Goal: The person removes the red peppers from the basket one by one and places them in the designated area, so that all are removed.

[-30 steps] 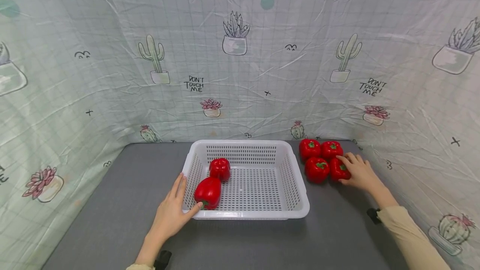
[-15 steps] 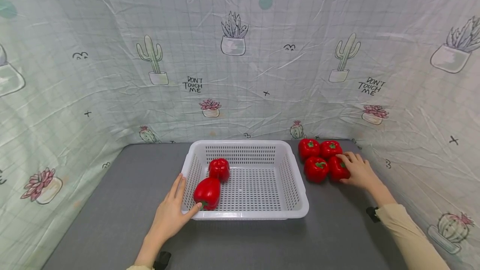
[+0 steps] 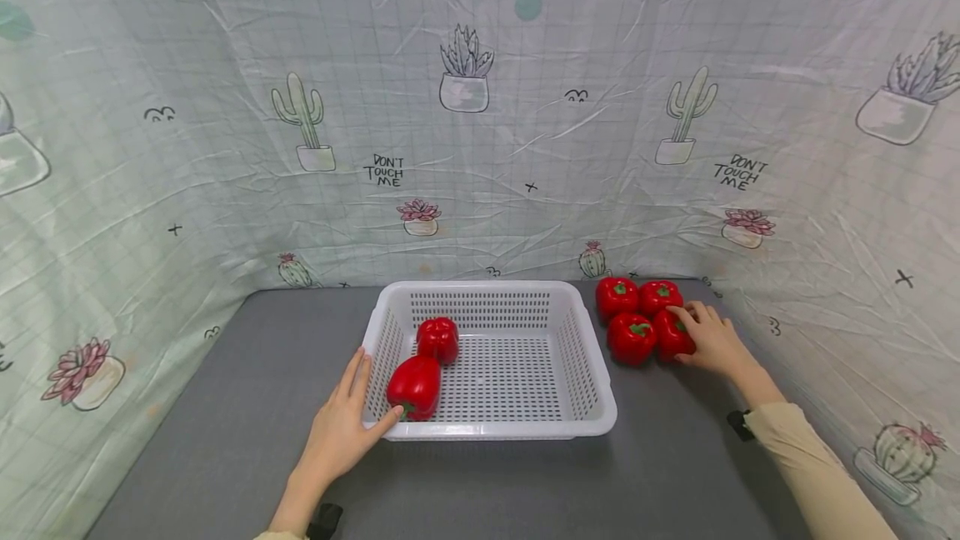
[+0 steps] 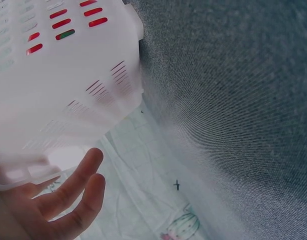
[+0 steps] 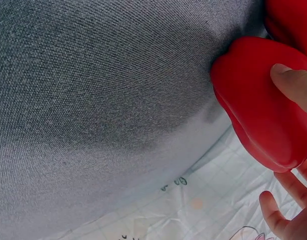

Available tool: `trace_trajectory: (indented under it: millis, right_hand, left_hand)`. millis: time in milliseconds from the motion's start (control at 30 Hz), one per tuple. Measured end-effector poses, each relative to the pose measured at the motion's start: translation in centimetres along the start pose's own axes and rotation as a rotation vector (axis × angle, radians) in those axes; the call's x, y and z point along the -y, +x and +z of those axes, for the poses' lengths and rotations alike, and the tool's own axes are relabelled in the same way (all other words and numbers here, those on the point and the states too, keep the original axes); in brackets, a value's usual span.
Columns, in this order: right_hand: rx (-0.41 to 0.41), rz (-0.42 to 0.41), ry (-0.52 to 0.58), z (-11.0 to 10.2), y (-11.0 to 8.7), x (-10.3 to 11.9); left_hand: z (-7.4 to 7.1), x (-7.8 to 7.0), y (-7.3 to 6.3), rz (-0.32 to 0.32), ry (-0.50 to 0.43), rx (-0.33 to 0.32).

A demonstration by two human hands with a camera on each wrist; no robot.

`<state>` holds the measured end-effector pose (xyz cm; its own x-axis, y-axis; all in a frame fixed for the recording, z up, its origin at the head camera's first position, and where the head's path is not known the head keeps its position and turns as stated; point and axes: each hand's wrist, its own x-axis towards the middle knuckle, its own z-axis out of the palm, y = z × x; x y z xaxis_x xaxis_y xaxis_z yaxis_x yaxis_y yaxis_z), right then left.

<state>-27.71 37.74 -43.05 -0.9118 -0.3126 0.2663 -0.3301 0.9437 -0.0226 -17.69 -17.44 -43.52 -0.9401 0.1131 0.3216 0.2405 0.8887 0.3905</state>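
Observation:
In the head view my right hand (image 3: 712, 342) grips the front right red bell pepper (image 3: 672, 337) of a cluster. The right wrist view shows the thumb pressed on this pepper (image 5: 263, 95) and fingertips at its far end. My left hand (image 3: 339, 423) rests at the front left corner of a white slotted plastic basket (image 3: 495, 430). Its thumb lies over the rim, and its fingers stretch along the left side. Inside the basket are a bell pepper lying on its side (image 3: 415, 386) and another behind it (image 3: 438, 339). In the left wrist view two fingers (image 4: 76, 187) extend clear of the basket wall.
Three more red bell peppers stand against the held one: back left (image 3: 617, 296), back right (image 3: 660, 297) and front left (image 3: 632, 337). The grey tabletop (image 3: 480, 490) meets a cactus-print curtain (image 3: 480, 182) at the back and sides.
My right hand has shifted slightly left, and the pepper it holds sits a little closer to its front left neighbour. The left hand and basket stay put.

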Motion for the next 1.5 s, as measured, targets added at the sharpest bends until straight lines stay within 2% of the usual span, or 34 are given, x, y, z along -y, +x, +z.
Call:
trace_trajectory:
  millis: [733, 1033, 1233, 1500]
  right_hand:
    - [-0.029, -0.003, 0.008, 0.2, -0.2, -0.1]
    - [-0.073, -0.044, -0.013, -0.5, -0.5, 0.1]
    - [-0.142, -0.085, -0.040, -1.4, -0.1, 1.0]
    - [-0.213, -0.130, -0.044, -3.6, 1.2, 3.6]
  left_hand:
    - [0.0, -0.1, 0.0, -0.019, 0.010, 0.003]
    - [0.1, 0.0, -0.1, -0.013, 0.009, -0.005]
    - [0.2, 0.0, -0.1, -0.010, 0.016, -0.004]
    - [0.1, 0.0, -0.1, -0.020, 0.009, -0.003]
